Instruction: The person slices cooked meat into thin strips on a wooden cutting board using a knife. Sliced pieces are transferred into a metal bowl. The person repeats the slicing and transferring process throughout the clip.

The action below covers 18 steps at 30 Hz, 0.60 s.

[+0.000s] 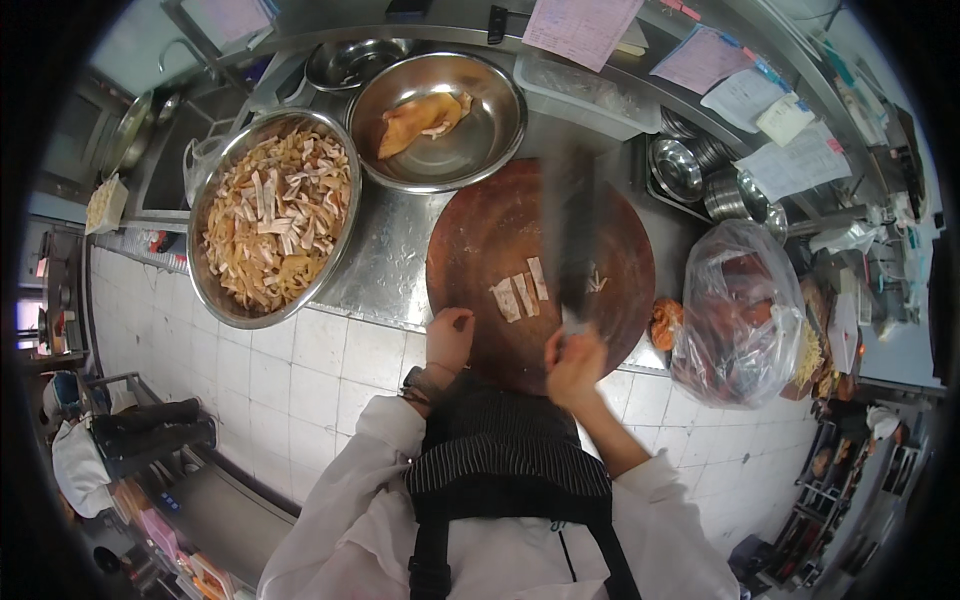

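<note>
My right hand (576, 364) grips the handle of a cleaver (577, 232), whose dark blade is blurred over a round wooden chopping block (480, 217). Left of the blade, a few pale strips of meat or skin (521, 292) lie apart on the wood. Small scraps (597, 279) sit to its right. My left hand (450, 336) is at the block's near left edge, fingers curled in and nothing seen in them. A large steel bowl (196, 259) heaped with sliced strips (277, 210) stands to the left.
Behind the block, another steel bowl (450, 176) holds a yellowish piece of meat (424, 120). A clear plastic bag (739, 322) of reddish food stands right, near stacked steel bowls (675, 169). Papers (581, 30) hang from the overhead shelf. A person (82, 465) is at lower left.
</note>
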### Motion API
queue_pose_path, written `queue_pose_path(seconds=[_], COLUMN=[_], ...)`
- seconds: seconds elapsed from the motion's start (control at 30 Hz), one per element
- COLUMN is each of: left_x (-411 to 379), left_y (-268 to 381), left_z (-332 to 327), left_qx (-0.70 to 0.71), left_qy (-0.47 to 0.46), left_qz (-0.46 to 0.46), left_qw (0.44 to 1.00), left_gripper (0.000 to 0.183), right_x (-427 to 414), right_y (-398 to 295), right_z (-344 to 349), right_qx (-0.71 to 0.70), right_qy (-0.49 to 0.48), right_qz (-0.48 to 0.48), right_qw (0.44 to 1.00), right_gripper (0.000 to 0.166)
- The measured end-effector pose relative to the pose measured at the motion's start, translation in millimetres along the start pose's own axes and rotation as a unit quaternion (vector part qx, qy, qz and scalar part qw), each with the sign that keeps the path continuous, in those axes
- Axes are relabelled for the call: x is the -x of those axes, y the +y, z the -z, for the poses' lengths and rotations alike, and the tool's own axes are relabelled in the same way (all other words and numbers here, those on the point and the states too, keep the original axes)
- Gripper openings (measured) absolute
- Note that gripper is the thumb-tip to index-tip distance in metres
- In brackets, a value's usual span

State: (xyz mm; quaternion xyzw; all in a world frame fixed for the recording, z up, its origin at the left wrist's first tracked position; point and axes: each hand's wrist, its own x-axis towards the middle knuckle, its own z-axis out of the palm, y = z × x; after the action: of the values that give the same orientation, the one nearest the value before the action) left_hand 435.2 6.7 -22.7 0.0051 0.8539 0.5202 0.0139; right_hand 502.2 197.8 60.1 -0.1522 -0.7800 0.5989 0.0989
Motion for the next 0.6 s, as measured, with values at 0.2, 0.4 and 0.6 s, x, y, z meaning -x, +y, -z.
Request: queue_pose_path(seconds=[0.2, 0.4, 0.6], left_x=[1, -5, -5], left_y=[7, 1, 14], left_z=[-15, -33, -43], left_qx=[-0.010, -0.110, -0.119], left_qy=[-0.112, -0.156, -0.137], left_qz=[-0.056, -0.174, -0.171], left_qw=[0.992, 0.966, 0.968], left_gripper=[0.025, 0.023, 0.027], right_x=[14, 32, 46], right_y=[35, 17, 64], right_z=[-23, -4, 73], right_qx=[0.302, 0.270, 0.032], right_qy=[-0.089, -0.127, -0.095], right_qz=[-0.060, -0.059, -0.269], right_qw=[0.947, 0.953, 0.958], right_gripper=[0.042, 0.040, 0.040])
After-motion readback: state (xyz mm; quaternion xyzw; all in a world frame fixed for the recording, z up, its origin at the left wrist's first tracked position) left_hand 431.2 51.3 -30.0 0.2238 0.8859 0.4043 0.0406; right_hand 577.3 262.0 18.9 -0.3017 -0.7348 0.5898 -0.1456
